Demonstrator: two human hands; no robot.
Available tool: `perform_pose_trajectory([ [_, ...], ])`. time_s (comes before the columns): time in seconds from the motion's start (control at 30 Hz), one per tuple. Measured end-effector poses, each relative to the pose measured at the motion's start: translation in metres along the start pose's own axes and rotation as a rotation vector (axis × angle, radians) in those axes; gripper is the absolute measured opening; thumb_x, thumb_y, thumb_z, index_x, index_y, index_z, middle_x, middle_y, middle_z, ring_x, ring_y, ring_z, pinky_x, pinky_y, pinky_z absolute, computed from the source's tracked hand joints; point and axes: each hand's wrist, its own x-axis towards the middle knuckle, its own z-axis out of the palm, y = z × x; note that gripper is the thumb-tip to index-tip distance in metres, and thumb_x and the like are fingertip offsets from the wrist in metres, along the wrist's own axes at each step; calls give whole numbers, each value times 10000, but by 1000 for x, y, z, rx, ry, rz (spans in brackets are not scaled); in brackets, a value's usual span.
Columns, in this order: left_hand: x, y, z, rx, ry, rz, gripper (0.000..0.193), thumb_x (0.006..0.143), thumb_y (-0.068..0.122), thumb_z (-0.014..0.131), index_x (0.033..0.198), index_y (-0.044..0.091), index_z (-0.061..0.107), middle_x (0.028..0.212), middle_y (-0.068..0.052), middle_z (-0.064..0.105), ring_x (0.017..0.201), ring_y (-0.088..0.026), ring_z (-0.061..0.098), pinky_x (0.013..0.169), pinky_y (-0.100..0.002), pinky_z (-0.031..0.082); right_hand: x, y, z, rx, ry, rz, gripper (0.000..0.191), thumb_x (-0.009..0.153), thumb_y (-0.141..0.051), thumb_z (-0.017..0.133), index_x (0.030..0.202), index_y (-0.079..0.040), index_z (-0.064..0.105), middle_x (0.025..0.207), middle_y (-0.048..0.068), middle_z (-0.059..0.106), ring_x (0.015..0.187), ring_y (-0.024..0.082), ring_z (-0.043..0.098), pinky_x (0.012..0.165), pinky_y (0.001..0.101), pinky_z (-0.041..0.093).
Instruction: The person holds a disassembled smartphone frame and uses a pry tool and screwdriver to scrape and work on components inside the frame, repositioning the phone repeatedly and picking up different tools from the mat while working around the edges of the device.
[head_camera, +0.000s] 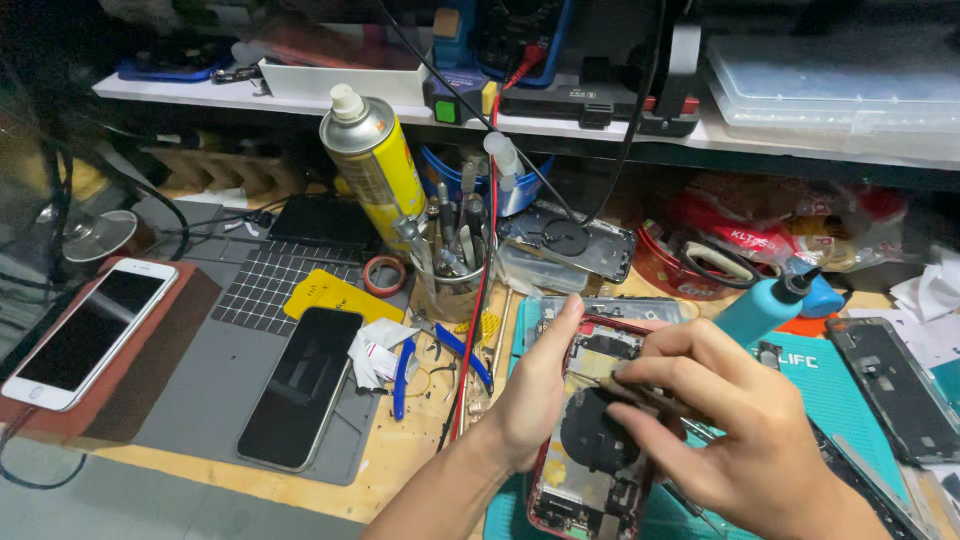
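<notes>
right hand (730, 430): at 5 o'clock of the view, fingers pinched shut on a thin tool (640, 393), tip over the opened phone
left hand (535, 395): at 6 o'clock, apart from the right hand, gripping the left edge of the opened phone, thumb up along its top corner
opened phone (590, 470): red-framed, back off, dark round coil and boards showing, lying on a teal mat (850, 400) between the two hands
teal bottle (765, 305): black nozzle, tilted, just at 1 o'clock of the right hand
mat label: white block lettering on the teal mat, 2 o'clock of the right hand, partly covered
black phone (298, 388): face up on a grey grid mat (215, 375), 9 o'clock of the left hand
white phone (88, 333): dark screen, on a brown pad at far 9 o'clock
yellow card (340, 295): flat, yellow, curved edge, just above the black phone
white wrapper (378, 350): crumpled, small red print, beside the black phone
blue-handled pliers (402, 375): on the wooden desk, near the wrapper
spray can (375, 165): yellow body, silver shoulder, white cap, leaning, 11 o'clock
tool cup (452, 270): clear, full of tweezers and drivers, 12 o'clock of the left hand
tape roll (384, 275): red, small, left of the cup
red packets (740, 240): shiny, white print, piled under the shelf at 1 o'clock
dark phone part (895, 385): flat at 3 o'clock
</notes>
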Motion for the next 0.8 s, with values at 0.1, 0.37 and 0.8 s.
perform_pose_trajectory([
  [0.1, 1, -1, 1, 7, 46, -2, 573, 1148, 488, 315, 1389, 43, 585, 1249, -75, 676, 1094, -166, 642, 967, -324, 522, -1, -1, -1, 8, 6, 7, 265, 722, -98, 828, 969, -64, 739, 951, 56, 662, 790, 155, 680, 653, 257, 564],
  [0.37, -1, 0, 1, -20, 4, 2, 581, 1155, 486, 319, 1415, 34, 572, 1278, -86, 663, 1122, -170, 638, 996, -324, 518, -2, 0, -2, 43, -18, 70, 217, 792, -106, 831, 993, -83, 753, 988, 25, 682, 843, 138, 671, 679, 239, 562],
  [0.8, 2, 2, 3, -32, 13, 13, 584, 1167, 486, 319, 1427, 30, 574, 1274, -83, 658, 1125, -169, 629, 1002, -322, 503, 5, -2, -4, 51, -29, 65, 203, 739, -80, 825, 929, -57, 755, 896, 29, 694, 769, 137, 675, 617, 239, 562],
])
